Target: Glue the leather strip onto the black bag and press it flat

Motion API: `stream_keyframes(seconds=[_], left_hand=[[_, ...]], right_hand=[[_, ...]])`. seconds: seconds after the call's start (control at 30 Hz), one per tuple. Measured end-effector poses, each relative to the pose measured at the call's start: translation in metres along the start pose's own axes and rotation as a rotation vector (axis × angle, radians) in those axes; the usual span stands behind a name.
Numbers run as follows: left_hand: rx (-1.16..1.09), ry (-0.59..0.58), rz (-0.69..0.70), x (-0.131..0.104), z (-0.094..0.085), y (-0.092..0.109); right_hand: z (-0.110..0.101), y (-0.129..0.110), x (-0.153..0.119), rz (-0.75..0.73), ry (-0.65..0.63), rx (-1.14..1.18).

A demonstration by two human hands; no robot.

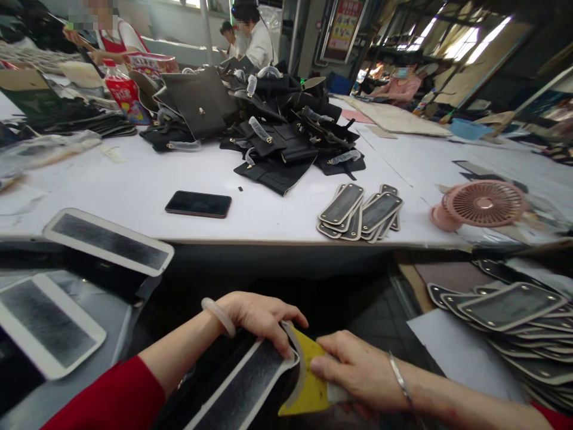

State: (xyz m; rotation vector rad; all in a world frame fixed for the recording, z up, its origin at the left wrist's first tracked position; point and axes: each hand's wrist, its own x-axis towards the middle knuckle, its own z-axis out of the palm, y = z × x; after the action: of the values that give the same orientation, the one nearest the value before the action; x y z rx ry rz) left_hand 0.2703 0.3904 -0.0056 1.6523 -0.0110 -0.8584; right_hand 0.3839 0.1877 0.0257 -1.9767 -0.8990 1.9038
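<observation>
My left hand (pixel 264 318) wears a pale bangle and pinches the end of a long dark panel with a whitish border (pixel 244 388). The panel slants down toward the bottom edge of the view, on dark material. Beside it, my right hand (pixel 347 364), with a silver bracelet at the wrist, is closed on a flat yellow piece (pixel 304 382) that has a curved greyish edge. That edge meets the panel's end near my left fingertips; how the two join, I cannot tell.
Similar bordered panels lie at left (pixel 49 322). On the white table (pixel 277 218) are a phone (pixel 199 203), small riveted panels (pixel 358 212), a pink fan (pixel 483 203) and a heap of black bag parts (pixel 286 128). More riveted panels (pixel 514 307) are stacked at right. People sit beyond.
</observation>
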Motion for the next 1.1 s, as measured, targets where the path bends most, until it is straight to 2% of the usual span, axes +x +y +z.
stream_keyframes(seconds=[0.3,0.7,0.9,1.1], left_hand=[[-0.061,0.007,-0.026,0.001,0.002,0.000],[-0.031,-0.001,-0.006,0.002,0.000,-0.004],[-0.031,0.007,0.010,0.002,0.000,-0.007],[-0.011,0.015,0.049,0.003,0.000,-0.011]], right_hand=[[0.003,-0.001,0.002,-0.002,0.004,-0.023],[0.014,-0.009,0.002,0.126,-0.033,0.083],[0.013,-0.011,0.004,0.200,-0.058,0.149],[0.018,-0.013,0.005,0.181,-0.087,0.185]])
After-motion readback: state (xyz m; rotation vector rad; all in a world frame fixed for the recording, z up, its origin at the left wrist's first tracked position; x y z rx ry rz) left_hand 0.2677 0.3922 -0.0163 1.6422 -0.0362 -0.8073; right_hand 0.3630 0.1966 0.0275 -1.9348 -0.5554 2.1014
